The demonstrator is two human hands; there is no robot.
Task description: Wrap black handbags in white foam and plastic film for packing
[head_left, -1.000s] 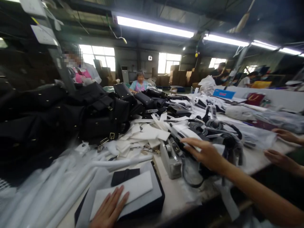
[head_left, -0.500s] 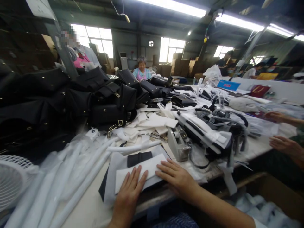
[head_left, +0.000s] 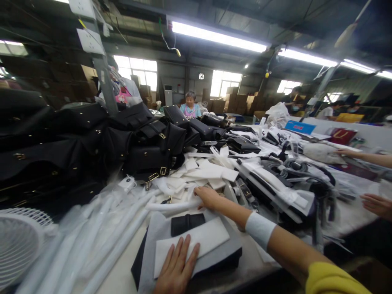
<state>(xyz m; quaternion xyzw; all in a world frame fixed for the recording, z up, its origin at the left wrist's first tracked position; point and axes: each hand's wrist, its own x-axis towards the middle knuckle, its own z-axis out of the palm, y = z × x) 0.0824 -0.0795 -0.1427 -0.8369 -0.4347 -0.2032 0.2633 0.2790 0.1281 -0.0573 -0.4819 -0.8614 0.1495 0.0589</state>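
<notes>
My left hand [head_left: 179, 263] lies flat, fingers spread, on a white foam sheet [head_left: 211, 234]. That sheet rests over grey-white wrapping [head_left: 156, 232] on a black leather bag piece [head_left: 228, 259] at the table's near edge. A short black strap panel [head_left: 187, 223] shows just above the sheet. Beyond it my right hand [head_left: 208, 199] is curled, with thumb and fingers closed about the right end of a white foam tube [head_left: 171, 207]. Its fingertips are partly hidden. Loose white foam pieces [head_left: 211, 173] lie heaped just behind that hand.
Black bags [head_left: 147, 159] with gold buckles are piled at the left and back. Long white tubes [head_left: 104, 245] and a white fan [head_left: 21, 245] stand at left. A tape dispenser [head_left: 231, 192] and a wrapped bag stack [head_left: 272, 188] are at right, near a co-worker's hands [head_left: 378, 206].
My right hand has left the foam sheet and moved forward to the white tube. My left hand stays on the sheet. The view has shifted slightly, and the co-worker's hands at right have moved.
</notes>
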